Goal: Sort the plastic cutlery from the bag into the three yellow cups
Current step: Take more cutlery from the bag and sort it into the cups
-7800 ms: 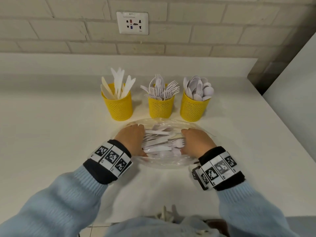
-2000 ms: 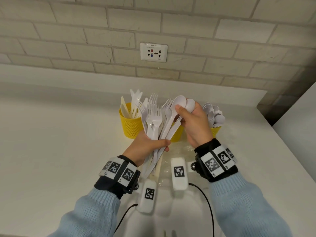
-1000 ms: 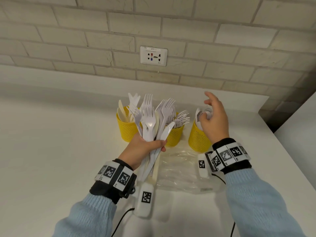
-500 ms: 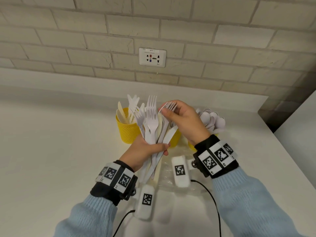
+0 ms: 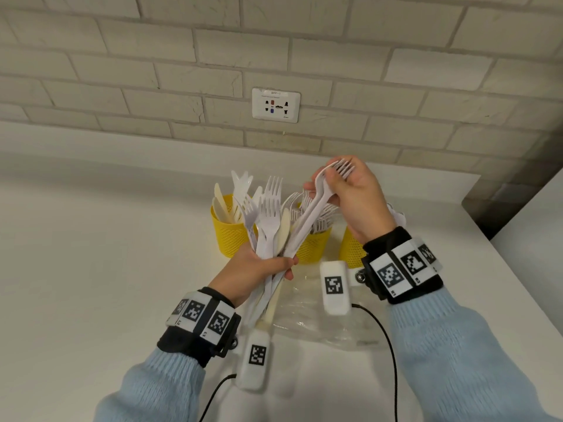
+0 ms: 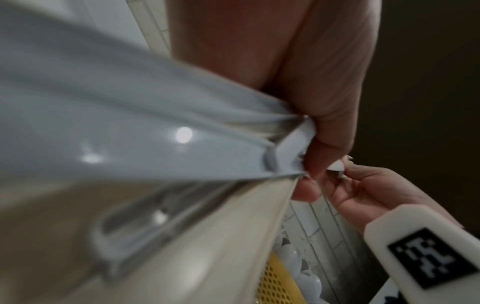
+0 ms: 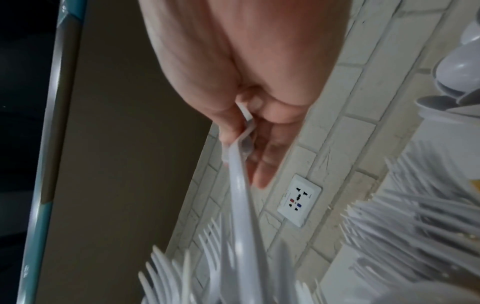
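Observation:
My left hand (image 5: 262,266) grips a bunch of white plastic cutlery (image 5: 269,220) by the handles, mostly forks with a cream knife among them, held upright above the counter. My right hand (image 5: 341,190) pinches the head of a white fork (image 5: 316,202) and holds it slanting up out of the bunch. Three yellow mesh cups stand behind: the left cup (image 5: 227,236) with knives, the middle cup (image 5: 313,246) with forks, the right cup (image 5: 350,249) partly hidden by my right wrist. The clear plastic bag (image 5: 304,303) lies flat under my hands. Spoons (image 7: 462,67) show in the right wrist view.
The white counter (image 5: 106,269) runs to a brick wall with a socket plate (image 5: 275,105). A counter edge and a dark gap lie at the right (image 5: 499,220). Wrist camera units (image 5: 333,287) with cables hang below both wrists.
My right hand came back from the right cup to the bunch, took hold of a fork head, and has now drawn that fork up and to the right. My left hand keeps the bunch.

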